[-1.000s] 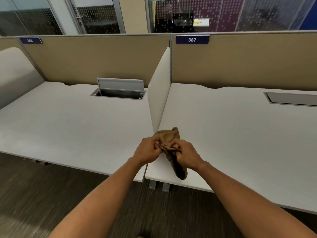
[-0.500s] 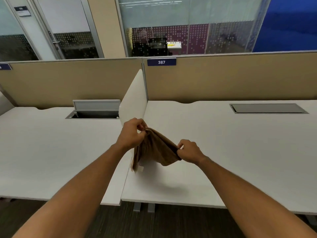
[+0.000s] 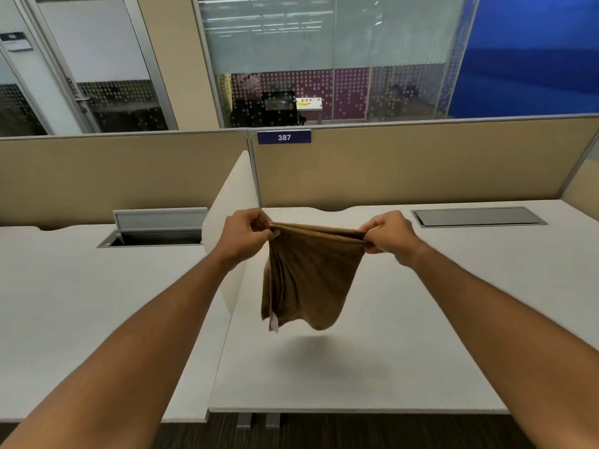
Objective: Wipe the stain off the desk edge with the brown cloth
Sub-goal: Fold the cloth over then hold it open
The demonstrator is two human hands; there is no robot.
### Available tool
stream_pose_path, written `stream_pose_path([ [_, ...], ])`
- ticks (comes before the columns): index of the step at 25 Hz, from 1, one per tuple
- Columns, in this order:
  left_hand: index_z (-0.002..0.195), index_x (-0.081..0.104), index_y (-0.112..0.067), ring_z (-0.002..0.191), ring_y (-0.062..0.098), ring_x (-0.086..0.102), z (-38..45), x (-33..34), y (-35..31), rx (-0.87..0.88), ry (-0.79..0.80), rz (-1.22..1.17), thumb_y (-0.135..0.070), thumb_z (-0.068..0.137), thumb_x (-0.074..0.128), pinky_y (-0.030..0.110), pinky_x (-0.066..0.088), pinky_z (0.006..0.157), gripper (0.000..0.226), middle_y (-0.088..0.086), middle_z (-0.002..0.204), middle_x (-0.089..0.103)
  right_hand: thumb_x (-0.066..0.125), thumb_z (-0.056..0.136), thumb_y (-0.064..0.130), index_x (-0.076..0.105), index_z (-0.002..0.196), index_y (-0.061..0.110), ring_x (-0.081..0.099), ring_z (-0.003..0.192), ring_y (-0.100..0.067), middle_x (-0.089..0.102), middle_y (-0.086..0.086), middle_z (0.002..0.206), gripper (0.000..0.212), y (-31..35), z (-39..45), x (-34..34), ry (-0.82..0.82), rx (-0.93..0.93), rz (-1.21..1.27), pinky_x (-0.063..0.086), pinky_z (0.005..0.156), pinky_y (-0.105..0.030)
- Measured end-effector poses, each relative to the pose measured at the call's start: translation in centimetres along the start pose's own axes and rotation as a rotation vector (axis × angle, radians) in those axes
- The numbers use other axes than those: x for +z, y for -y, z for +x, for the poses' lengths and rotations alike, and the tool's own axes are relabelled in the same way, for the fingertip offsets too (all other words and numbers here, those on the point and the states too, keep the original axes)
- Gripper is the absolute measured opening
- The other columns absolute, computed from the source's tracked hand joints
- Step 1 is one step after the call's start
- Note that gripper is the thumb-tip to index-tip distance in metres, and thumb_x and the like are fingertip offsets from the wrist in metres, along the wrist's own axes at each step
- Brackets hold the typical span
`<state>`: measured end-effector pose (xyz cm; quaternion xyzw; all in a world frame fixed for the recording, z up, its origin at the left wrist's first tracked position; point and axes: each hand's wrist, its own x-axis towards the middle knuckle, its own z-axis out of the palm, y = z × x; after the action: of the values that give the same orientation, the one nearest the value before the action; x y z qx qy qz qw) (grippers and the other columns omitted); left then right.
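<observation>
Overhead, from the head camera: my left hand (image 3: 246,236) and my right hand (image 3: 389,236) each pinch an upper corner of the soft brown fabric cloth (image 3: 308,277), fingers clenched on its top hem. It hangs stretched between them, clear of the white laminate desk (image 3: 405,351), with a shadow on the surface below. No stain is discernible along the desk's near edge (image 3: 356,410); its location cannot be told.

Risks, as I judge them: a spread cloth wipes poorly, so pressing it unfolded may let it slide or bunch; a loosened pinch would drop it.

Containers: the open grey cable tray with raised lid (image 3: 155,233) in the neighbouring desk shows only a dark interior, contents not visible. A closed grey flush hatch (image 3: 476,217) lies beyond my right hand, contents hidden.
</observation>
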<state>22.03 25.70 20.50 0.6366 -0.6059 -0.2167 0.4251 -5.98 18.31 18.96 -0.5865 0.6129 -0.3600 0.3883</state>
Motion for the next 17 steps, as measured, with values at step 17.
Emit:
stream_pose_path([
  [17, 0.091, 0.073, -0.004, 0.075, 0.019, 0.075, 17.4, 7.0, -3.3, 0.195, 0.187, -0.013, -0.014, 0.083, 0.078, 0.034, 0.063, 0.071, 0.014, 0.01, 0.084, 0.075, 0.077, 0.081, 0.007, 0.078, 0.091, 0.006, 0.071, 0.083, -0.027, 0.075, -0.014, 0.085, 0.01, 0.6, 10.6, -9.1, -0.213, -0.139, -0.121, 0.06, 0.082, -0.041],
])
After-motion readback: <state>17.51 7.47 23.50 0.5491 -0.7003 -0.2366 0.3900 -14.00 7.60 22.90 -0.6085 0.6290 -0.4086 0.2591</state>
